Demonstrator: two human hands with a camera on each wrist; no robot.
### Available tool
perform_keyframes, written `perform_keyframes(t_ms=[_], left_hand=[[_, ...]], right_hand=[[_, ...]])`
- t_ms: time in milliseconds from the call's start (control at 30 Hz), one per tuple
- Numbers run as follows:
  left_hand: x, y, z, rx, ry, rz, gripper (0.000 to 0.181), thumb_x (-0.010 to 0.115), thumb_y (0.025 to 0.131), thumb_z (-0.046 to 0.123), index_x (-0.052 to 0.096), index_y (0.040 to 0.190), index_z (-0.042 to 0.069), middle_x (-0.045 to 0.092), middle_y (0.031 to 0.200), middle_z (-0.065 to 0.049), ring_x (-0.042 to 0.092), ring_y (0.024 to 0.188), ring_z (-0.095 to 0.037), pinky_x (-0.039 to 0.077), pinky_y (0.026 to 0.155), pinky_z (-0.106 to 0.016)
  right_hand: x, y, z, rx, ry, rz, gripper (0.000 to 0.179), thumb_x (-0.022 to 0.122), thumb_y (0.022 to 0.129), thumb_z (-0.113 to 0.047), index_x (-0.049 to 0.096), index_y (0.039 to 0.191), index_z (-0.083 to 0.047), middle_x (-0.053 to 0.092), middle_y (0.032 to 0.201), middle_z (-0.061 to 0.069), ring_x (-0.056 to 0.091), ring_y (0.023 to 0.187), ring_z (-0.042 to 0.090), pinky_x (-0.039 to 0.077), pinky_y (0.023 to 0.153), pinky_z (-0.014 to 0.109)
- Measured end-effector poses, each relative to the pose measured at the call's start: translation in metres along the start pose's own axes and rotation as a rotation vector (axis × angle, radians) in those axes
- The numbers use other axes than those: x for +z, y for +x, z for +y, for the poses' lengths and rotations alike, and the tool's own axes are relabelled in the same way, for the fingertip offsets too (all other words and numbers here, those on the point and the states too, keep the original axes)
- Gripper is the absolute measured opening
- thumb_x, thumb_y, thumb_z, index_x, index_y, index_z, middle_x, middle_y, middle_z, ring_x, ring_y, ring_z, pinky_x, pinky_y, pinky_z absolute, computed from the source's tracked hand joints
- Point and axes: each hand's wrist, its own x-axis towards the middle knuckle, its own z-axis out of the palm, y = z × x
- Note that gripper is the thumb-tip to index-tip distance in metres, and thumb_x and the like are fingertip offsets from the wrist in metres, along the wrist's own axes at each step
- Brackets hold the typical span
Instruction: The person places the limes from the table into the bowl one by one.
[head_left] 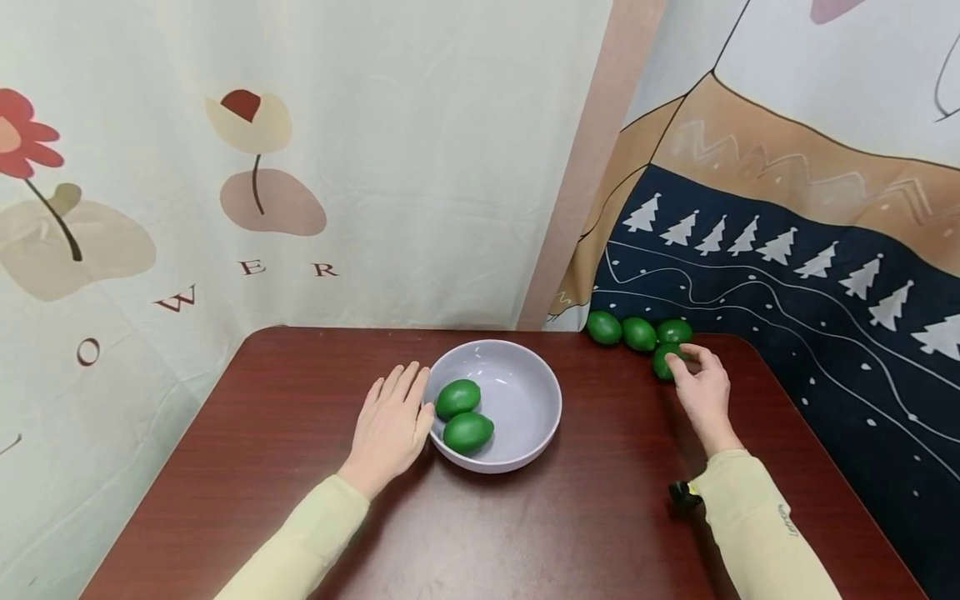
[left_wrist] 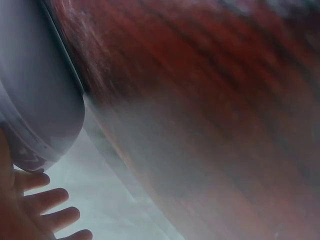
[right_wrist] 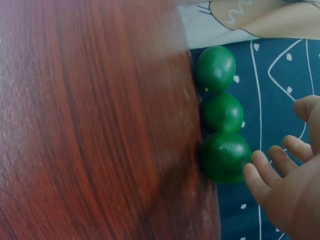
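Progress: 2 limes lie in bowl, approx. 1/3 of those visible; 4 outside limes, near far R corner of table, appear left to do. Pose: L hand flat beside bowl's L rim, fingers straight, grasping nothing; R hand at nearest outside lime, digits spread, no grasp evident; firm contact: can't tell.

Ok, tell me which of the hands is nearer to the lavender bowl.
The left hand: it is at the left side of the lavender bowl. The right hand is farther off, to its right, by the limes.
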Motion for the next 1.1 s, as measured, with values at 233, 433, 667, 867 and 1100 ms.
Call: perform_keyframes(t_ms=[233, 433, 667, 867, 1100], left_hand=[[0.0, -0.001, 0.0, -0.006, 0.005, 0.001, 0.056, 0.048, 0.103, 0.032, 0.05, 0.152, 0.004, 0.049, 0.155, -0.019, 0.042, 0.145, -0.041, 0.03, 0.121, -0.059], [0.0, 0.0, -0.001, -0.001, 0.01, 0.003, 0.057, 0.049, 0.102, 0.033, 0.05, 0.152, 0.005, 0.049, 0.155, -0.019, 0.042, 0.145, -0.041, 0.03, 0.12, -0.059], [-0.001, 0.0, 0.0, 0.006, 0.025, 0.001, 0.057, 0.049, 0.102, 0.033, 0.05, 0.152, 0.005, 0.05, 0.154, -0.019, 0.044, 0.144, -0.041, 0.033, 0.119, -0.059], [-0.003, -0.002, 0.0, 0.001, 0.032, -0.001, 0.057, 0.049, 0.102, 0.033, 0.05, 0.152, 0.005, 0.051, 0.154, -0.019, 0.044, 0.144, -0.041, 0.032, 0.119, -0.059], [-0.005, -0.002, 0.002, -0.001, 0.047, -0.028, 0.057, 0.046, 0.103, 0.033, 0.049, 0.153, 0.004, 0.049, 0.155, -0.018, 0.043, 0.146, -0.039, 0.03, 0.121, -0.058]], right_hand=[[-0.002, 0.007, 0.007, 0.018, -0.065, 0.002, 0.045, 0.061, 0.101, -0.021, 0.058, 0.137, 0.006, 0.054, 0.133, 0.026, 0.059, 0.118, 0.038, 0.043, 0.081, 0.019], [-0.003, 0.013, 0.015, -0.002, -0.146, -0.036, 0.051, 0.063, 0.098, -0.018, 0.053, 0.138, 0.011, 0.052, 0.129, 0.032, 0.056, 0.117, 0.046, 0.044, 0.099, 0.05], [-0.004, 0.019, 0.02, 0.061, -0.172, -0.139, 0.062, 0.061, 0.1, -0.023, 0.042, 0.147, 0.013, 0.045, 0.137, 0.036, 0.055, 0.123, 0.049, 0.044, 0.106, 0.055], [0.0, 0.026, 0.02, 0.091, -0.218, -0.203, 0.069, 0.059, 0.102, -0.029, 0.035, 0.151, 0.014, 0.04, 0.143, 0.039, 0.047, 0.128, 0.052, 0.039, 0.111, 0.059], [0.006, 0.03, 0.024, 0.116, -0.287, -0.229, 0.073, 0.061, 0.101, -0.03, 0.033, 0.15, 0.016, 0.039, 0.145, 0.041, 0.038, 0.131, 0.055, 0.033, 0.113, 0.062]])
